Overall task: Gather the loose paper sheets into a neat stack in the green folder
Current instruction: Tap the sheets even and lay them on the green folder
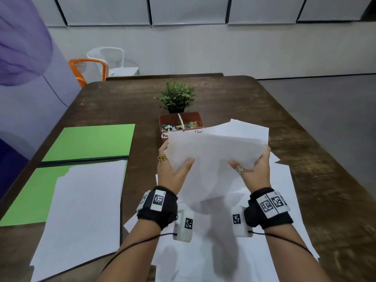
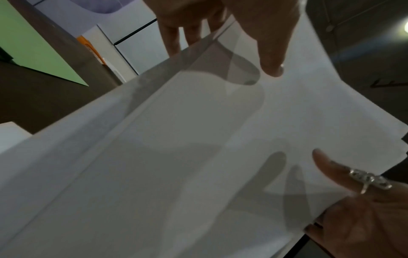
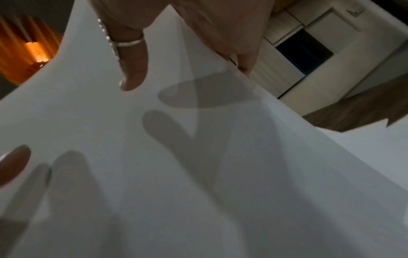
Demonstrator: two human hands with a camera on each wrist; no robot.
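Note:
I hold a bunch of white paper sheets above the table, sagging in the middle. My left hand grips its left edge, thumb on top. My right hand grips the right edge the same way. In the left wrist view the held sheets fill the frame, with my left thumb above and the ringed right thumb below. The right wrist view shows the same sheets under my right thumb. The open green folder lies at the left with a stack of paper on its near half. More loose sheets lie below my hands.
A brown tray of clips and a small potted plant stand just beyond the held sheets. The wooden table extends right and far. Orange and white chairs stand behind its far left corner.

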